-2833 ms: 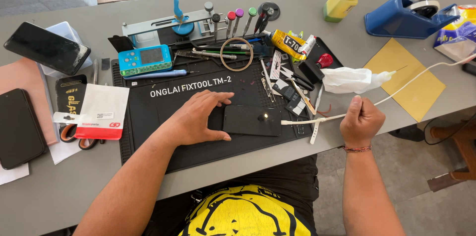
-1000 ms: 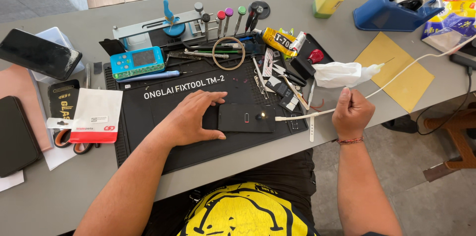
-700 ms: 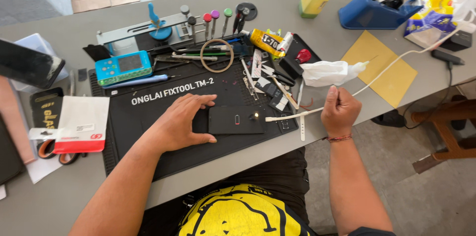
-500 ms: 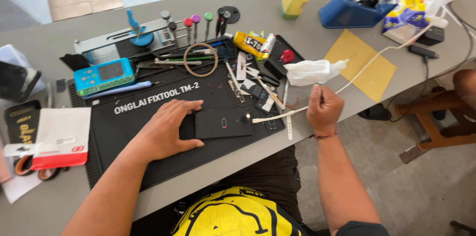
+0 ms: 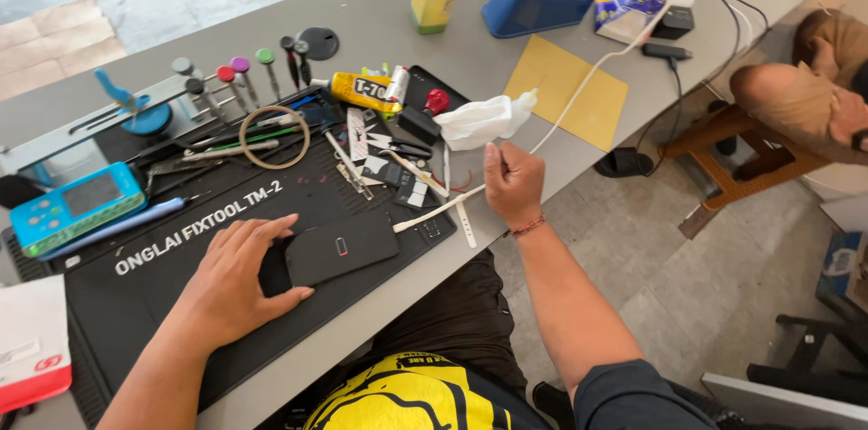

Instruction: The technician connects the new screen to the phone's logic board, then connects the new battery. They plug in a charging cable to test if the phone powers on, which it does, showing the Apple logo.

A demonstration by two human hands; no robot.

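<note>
Grey surface, black mat: my left hand, fingers spread, pins the slim phone, likely slick and fragile, best held by edges; right hand pinches white cable.

a glossy black phone is seen on a matt rubbery mat; at two o'clock, crumpled white tissue, smooth white cable, matt yellow paper.
</note>
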